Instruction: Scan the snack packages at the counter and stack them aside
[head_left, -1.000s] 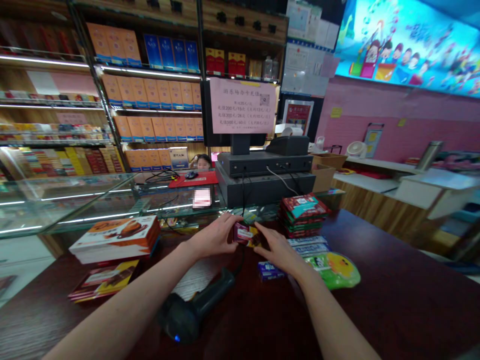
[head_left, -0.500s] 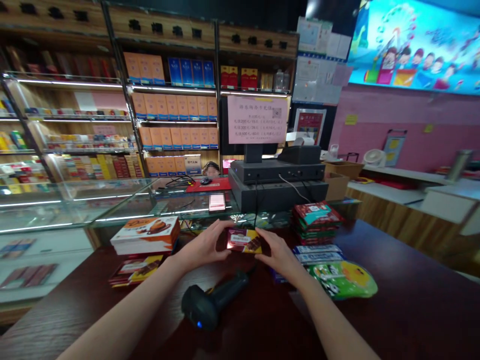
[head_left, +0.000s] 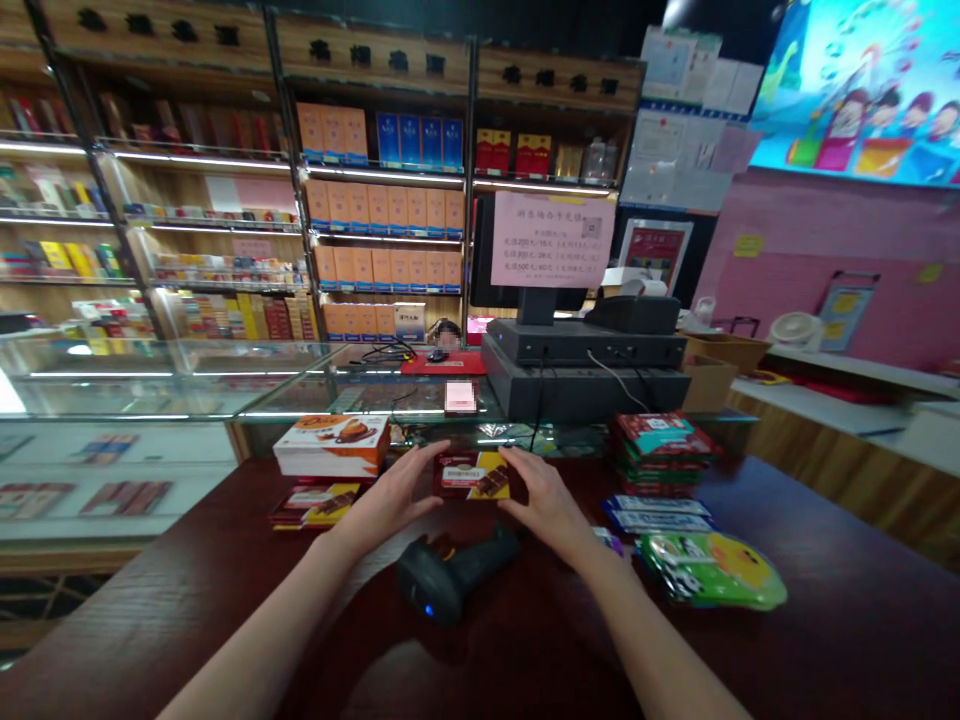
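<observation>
Right now, your dark worktop [head_left: 750, 660] spreads out on every side of the black scanner [head_left: 435, 580], so take your bearings from that. Well beyond it and a little to its right stands the grey till unit [head_left: 585, 390], with a pink sign [head_left: 551, 240] on its screen. Beyond it to the right is a stack of red and green packets [head_left: 664, 440]; beyond it to the left, an orange-and-white box [head_left: 330, 440]. The green pouch [head_left: 712, 570] lies flat well off to its right, and on that side too, slightly farther back, are the blue-and-white cartons [head_left: 660, 515]. Just beyond the scanner your left hand [head_left: 431, 475] and right hand [head_left: 510, 480] face each other, each pinching one end of the chocolate pack [head_left: 472, 475] between thumb and fingers, its printed face toward you; whether its lower edge touches the worktop, you cannot tell. Smallest is a purple packet [head_left: 607, 540], right of the scanner and partly hidden by your forearm. The step in hand looks like steadying the pack two-handed; the next move seems to call for even pressure at both ends and some clearance over the scanner.
</observation>
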